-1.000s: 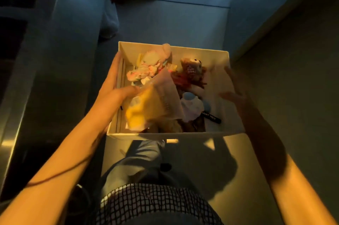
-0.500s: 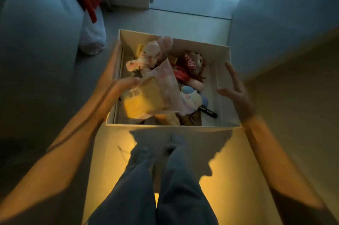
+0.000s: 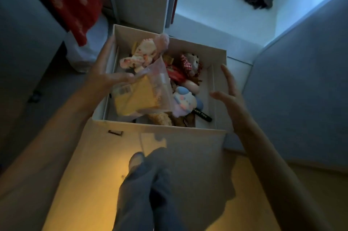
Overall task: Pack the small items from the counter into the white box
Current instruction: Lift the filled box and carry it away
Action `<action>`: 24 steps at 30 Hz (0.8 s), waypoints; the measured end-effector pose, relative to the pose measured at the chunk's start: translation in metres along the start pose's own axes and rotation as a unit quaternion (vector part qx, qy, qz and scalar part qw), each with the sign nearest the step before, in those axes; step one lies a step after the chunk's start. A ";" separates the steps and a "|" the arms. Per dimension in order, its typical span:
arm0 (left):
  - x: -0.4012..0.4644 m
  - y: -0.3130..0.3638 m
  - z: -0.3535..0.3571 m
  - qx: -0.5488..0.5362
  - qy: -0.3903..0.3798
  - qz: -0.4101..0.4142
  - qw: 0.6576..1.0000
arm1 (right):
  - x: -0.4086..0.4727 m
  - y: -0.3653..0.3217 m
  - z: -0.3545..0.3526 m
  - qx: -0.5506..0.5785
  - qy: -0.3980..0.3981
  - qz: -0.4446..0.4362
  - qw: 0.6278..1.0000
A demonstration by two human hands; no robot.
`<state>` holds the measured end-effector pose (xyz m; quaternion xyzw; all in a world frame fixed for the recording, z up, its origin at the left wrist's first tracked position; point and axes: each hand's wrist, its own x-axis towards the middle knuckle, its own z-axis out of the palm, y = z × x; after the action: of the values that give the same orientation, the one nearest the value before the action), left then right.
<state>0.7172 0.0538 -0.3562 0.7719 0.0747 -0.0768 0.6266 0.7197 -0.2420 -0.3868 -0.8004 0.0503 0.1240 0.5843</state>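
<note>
The square white cardboard box (image 3: 216, 87) is held up between both hands, full of soft toys. The left hand (image 3: 105, 78) pinches a crinkly clear plastic bag (image 3: 145, 95); the right hand (image 3: 230, 97) lies flat, fingers straight.

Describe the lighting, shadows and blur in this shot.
Head view: dim and bluish above, with warm yellow light low on the white cardboard box, crossed by dark cast shadow; both hands, left and right, look softly blurred; the clear plastic bag with yellow contents shows little glare; straight edges bow, wide-angle.
</note>
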 end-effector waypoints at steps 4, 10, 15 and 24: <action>0.063 -0.022 0.000 -0.008 0.039 -0.009 0.999 | 0.073 0.007 0.000 -0.005 -0.013 -0.009 1.000; 0.156 -0.063 -0.003 -0.025 0.052 -0.028 0.998 | 0.182 0.026 0.013 -0.036 -0.041 0.002 0.999; 0.222 -0.101 -0.003 -0.020 0.072 -0.051 0.996 | 0.254 0.064 0.028 -0.034 -0.049 0.004 0.998; 0.342 -0.234 0.028 -0.011 0.118 -0.053 0.992 | 0.408 0.178 0.059 -0.041 -0.083 -0.014 0.996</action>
<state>1.0017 0.0808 -0.6578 0.7634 0.1898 -0.0172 0.6171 1.0649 -0.2157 -0.6726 -0.8112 -0.0148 0.1837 0.5549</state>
